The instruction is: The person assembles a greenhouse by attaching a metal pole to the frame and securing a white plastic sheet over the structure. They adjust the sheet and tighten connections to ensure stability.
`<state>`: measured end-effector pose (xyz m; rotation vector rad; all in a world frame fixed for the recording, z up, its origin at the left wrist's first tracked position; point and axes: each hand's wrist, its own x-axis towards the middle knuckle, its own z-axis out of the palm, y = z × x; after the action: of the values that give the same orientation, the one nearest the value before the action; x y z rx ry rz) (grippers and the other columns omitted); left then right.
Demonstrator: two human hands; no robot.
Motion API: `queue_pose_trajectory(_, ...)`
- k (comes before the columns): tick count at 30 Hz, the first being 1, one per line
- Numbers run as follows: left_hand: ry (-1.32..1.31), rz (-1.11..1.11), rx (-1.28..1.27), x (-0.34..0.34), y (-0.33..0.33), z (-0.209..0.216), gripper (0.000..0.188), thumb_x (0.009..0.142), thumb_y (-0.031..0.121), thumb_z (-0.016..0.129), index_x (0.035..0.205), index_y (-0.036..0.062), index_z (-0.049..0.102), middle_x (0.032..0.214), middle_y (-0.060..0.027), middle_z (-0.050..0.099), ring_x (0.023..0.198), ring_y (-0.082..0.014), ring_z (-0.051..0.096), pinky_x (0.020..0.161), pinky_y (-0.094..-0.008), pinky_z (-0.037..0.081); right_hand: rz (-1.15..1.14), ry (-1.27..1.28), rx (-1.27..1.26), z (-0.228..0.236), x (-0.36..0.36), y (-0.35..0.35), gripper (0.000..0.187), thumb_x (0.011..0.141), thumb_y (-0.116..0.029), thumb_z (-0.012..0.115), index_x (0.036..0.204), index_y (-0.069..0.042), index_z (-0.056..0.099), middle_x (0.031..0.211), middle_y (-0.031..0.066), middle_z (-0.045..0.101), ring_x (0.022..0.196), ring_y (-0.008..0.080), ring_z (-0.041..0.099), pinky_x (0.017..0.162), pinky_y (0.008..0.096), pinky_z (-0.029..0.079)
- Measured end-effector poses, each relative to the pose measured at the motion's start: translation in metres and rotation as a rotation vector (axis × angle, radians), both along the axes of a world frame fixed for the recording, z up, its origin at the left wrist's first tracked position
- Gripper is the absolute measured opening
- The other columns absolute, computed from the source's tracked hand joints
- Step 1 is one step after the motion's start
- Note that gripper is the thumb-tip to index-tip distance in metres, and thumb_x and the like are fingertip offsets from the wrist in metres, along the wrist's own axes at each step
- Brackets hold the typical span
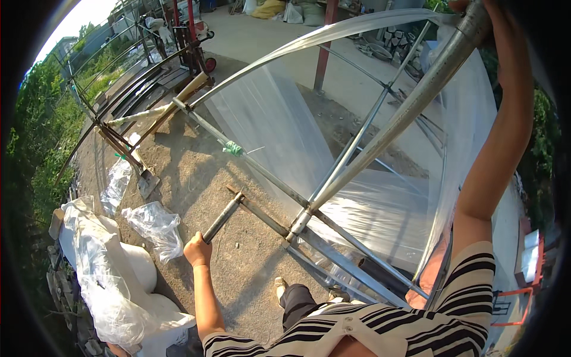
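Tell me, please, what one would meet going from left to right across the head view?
Green bushes → crumpled plastic sheeting → left hand gripping a short metal pipe → green twine knot → clear film on the frame → long metal pole → right hand, mostly out of frame, at its top.

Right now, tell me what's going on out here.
A person in a striped shirt is working on a metal hoop frame partly covered with clear plastic sheeting. The left hand grips the end of a short metal bar that reaches toward the frame's base rail. The right hand, raised high, holds an arched galvanized pipe. Crumpled plastic lies on the dirt nearby.
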<state>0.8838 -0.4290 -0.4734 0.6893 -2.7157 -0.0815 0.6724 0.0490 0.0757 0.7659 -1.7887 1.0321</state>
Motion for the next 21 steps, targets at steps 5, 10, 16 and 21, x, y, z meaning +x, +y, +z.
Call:
queue_pose_trajectory(5,-0.089,-0.040,0.071,0.003,-0.007,-0.059,0.017,0.067,0.024,0.067,0.073,0.0132,0.056,0.067,-0.0095,0.063,0.063,-0.0302,0.063,0.056,-0.0421,0.049,0.181,-0.015,0.218,-0.012,-0.045,-0.176,0.037,0.093,-0.032,0.052,0.111,0.000,0.048,0.088,0.0139,0.063,0.076,0.0199,0.065,0.060,0.0343,0.053)
queue_pose_trajectory(10,-0.262,-0.027,0.165,0.017,0.001,-0.106,0.022,0.066,0.028,0.071,0.081,0.0158,0.063,0.071,-0.0083,0.066,0.065,-0.0277,0.065,0.060,-0.0404,0.051,-0.036,0.358,0.149,-0.118,-0.040,-0.342,0.045,0.083,-0.025,0.062,0.118,-0.002,0.047,0.110,0.0138,0.055,0.110,0.0280,0.048,0.092,0.0506,0.039)
queue_pose_trajectory(16,-0.533,0.030,0.356,0.030,0.037,-0.154,0.025,0.070,0.029,0.066,0.088,0.0117,0.065,0.080,-0.0130,0.068,0.077,-0.0332,0.066,0.070,-0.0424,0.052,0.871,-0.193,0.902,-0.452,0.190,-0.288,0.023,0.082,-0.016,0.054,0.104,-0.011,0.059,0.113,0.0068,0.057,0.124,0.0237,0.043,0.107,0.0562,0.026)
queue_pose_trajectory(21,-0.644,0.081,0.475,0.045,0.073,-0.180,0.030,0.067,0.028,0.067,0.088,0.0075,0.066,0.087,-0.0164,0.068,0.086,-0.0332,0.066,0.077,-0.0421,0.052,0.918,-1.018,1.166,-0.562,0.341,-0.045,0.021,0.084,-0.022,0.055,0.098,-0.006,0.058,0.084,0.0127,0.062,0.083,0.0315,0.061,0.072,0.0422,0.048)
